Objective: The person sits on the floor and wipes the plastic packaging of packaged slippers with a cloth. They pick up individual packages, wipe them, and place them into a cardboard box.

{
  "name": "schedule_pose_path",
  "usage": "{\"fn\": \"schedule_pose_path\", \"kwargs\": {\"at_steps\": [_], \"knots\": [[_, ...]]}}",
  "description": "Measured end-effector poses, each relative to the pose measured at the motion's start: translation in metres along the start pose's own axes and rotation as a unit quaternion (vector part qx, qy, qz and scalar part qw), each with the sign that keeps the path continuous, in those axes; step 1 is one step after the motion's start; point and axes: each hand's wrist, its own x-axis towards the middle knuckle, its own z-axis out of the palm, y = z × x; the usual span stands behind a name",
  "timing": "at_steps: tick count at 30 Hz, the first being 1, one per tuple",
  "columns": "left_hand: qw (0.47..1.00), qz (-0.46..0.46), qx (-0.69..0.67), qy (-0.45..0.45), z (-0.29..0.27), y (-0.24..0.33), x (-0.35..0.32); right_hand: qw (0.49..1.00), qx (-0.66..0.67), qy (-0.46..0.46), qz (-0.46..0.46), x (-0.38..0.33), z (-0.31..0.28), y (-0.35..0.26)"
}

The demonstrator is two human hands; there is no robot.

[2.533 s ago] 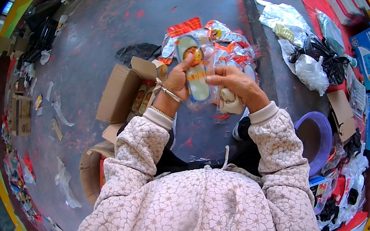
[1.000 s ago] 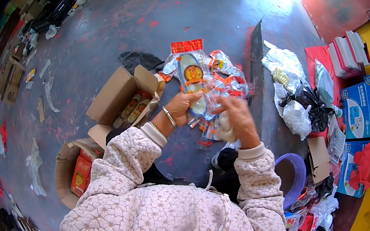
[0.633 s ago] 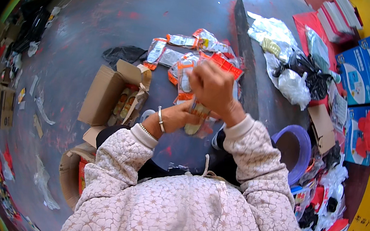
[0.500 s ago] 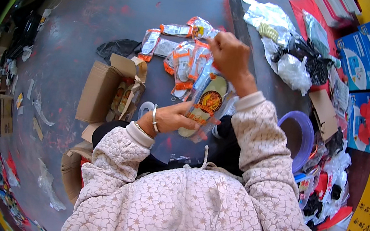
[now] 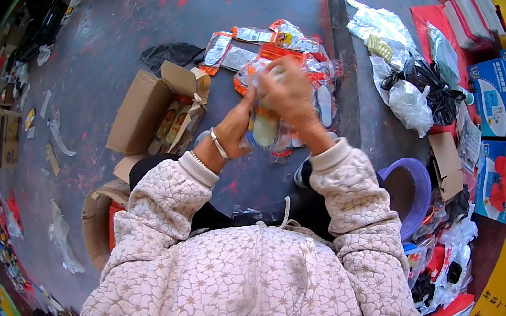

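Note:
In front of me my left hand (image 5: 231, 132) grips a pale insole (image 5: 265, 127) in clear plastic packaging from its left side. My right hand (image 5: 293, 93) is closed at the far end of the package, blurred by motion, and covers most of it. Beyond my hands lies a loose pile of orange-and-silver insole packets (image 5: 217, 52), some flat and some overlapping. To the left, an opened cardboard box (image 5: 139, 111) holds several more packed insoles (image 5: 169, 120) standing on end.
A black plastic bag (image 5: 172, 54) lies behind the box. On the right are a dark raised strip (image 5: 347, 74), a purple basin (image 5: 420, 199), crumpled white plastic bags (image 5: 410, 106) and blue boxes (image 5: 498, 96). A second cardboard carton (image 5: 97, 226) stands beside my left leg.
My right hand has come down and left onto the far end of the package, which now stands more upright. The left hand has shifted slightly away from me. The whole view has turned a little.

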Motion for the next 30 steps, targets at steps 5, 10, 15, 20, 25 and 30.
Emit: {"fn": "schedule_pose_path", "kwargs": {"at_steps": [5, 10, 15, 20, 25, 30], "knots": [[0.925, -0.088, -0.363, 0.070, -0.031, -0.009, 0.010, 0.996, -0.027, -0.020, -0.083, -0.035, 0.030, -0.011], [0.931, -0.046, -0.348, 0.097, -0.036, 0.009, 0.017, 0.985, 0.039, -0.155, -0.060, -0.044, 0.001, -0.019], [0.936, -0.029, -0.336, 0.096, -0.031, 0.017, 0.020, 0.991, -0.112, -0.015, -0.077, -0.016, -0.046, 0.000], [0.990, -0.085, -0.106, 0.040, -0.021, 0.010, 0.013, 0.984, 0.026, 0.080, -0.159, -0.007, -0.029, -0.032], [0.977, -0.116, -0.176, -0.025, 0.003, 0.020, 0.003, 0.964, -0.185, 0.124, -0.145, 0.017, -0.043, 0.011], [0.978, -0.095, -0.183, -0.038, -0.001, 0.026, 0.001, 0.970, -0.001, 0.212, 0.122, 0.040, -0.082, 0.073]]}}
